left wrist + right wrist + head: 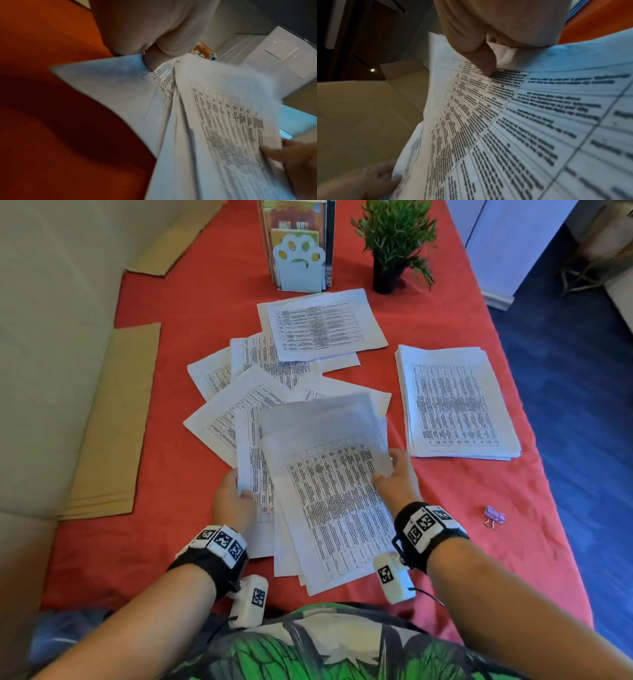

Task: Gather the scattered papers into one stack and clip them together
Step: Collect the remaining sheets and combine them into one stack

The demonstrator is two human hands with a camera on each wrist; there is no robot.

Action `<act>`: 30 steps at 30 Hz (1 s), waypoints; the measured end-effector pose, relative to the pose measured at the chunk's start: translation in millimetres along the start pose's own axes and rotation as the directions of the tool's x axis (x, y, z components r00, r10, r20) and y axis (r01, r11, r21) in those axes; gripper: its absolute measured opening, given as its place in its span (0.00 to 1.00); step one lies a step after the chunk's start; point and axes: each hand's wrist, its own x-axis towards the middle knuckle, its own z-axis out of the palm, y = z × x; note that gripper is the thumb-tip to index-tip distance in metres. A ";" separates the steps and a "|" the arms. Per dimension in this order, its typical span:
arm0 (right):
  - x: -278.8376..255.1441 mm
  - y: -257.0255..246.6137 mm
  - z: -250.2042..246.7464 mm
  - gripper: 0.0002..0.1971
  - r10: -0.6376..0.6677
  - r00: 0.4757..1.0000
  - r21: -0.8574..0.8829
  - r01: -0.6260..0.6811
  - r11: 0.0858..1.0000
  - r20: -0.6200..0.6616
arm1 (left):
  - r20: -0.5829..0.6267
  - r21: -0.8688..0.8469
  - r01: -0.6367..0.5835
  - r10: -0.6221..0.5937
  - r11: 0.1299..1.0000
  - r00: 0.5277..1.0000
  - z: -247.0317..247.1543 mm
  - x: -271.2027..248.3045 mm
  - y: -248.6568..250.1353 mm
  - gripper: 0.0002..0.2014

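A: Status: both hands on the held bundle (322,494), centre-bottom of the head view. Left hand (233,501) grips its left edge, thumb on top. Right hand (397,477) pinches the right edge; the right wrist view shows the thumb pressing the printed face.

B: Is it squared?

A: No. Sheets are fanned and skewed, lower corners stick out toward the frame bottom. Best move, I'd say: loosen the fingers a bit, stand the bundle on its long edge and tap it on the table (445,542) until the edges line up, then lay it down.

B: What's left?

A: Loose sheets (260,378) overlapping just above the bundle, mid-frame. Another group (322,326) upper centre. Neater pile (455,402) at right, apart from the rest. Binder clip (494,517), lilac, lower right, untouched. Clip last; that many sheets may strain its jaw, so seat it fully.

B: Any readable text?

A: None. All pages are printed tables, too blurred in every view. Wrist bands carry black-and-white square markers, no words. No brand on the paw-shaped bookend (299,265), top centre.
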 end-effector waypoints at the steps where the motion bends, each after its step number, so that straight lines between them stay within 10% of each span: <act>1: 1.8 -0.5 -0.2 0.29 0.006 1.000 0.064 -0.006 0.998 -0.001 | -0.008 0.002 0.017 -0.017 1.000 1.000 0.8 1.2 -0.3 0.18; 3: 6.0 -1.9 1.0 0.32 0.013 1.000 0.074 -0.014 0.997 0.008 | -0.046 -0.035 0.069 -0.070 0.997 0.996 3.9 4.7 0.1 0.14; 7: 14.7 -13.1 4.7 0.07 0.034 0.999 -0.036 -0.034 0.999 -0.003 | -0.122 -0.222 0.181 -0.212 0.958 0.970 5.6 11.6 11.5 0.10; 13: 33.5 -27.2 10.8 0.07 0.110 0.994 0.077 -0.109 0.991 -0.008 | -0.022 -0.278 0.341 -0.361 0.898 0.932 -2.5 29.6 29.8 0.07; 24: 33.4 -16.5 0.6 0.13 0.107 0.994 0.023 -0.106 0.994 -0.032 | -0.114 -0.347 0.251 -0.306 0.904 0.945 -9.5 34.6 26.1 0.08; 27: 31.8 -9.2 -14.4 0.24 0.049 0.997 -0.002 -0.049 0.999 -0.059 | -0.128 -0.239 0.248 -0.284 0.939 0.950 -20.9 42.2 9.7 0.21; 30: 31.0 -6.2 -24.3 0.19 0.034 0.996 -0.191 -0.050 0.980 -0.086 | -0.099 -0.067 0.143 -0.150 0.987 0.984 -31.8 43.3 -6.0 0.13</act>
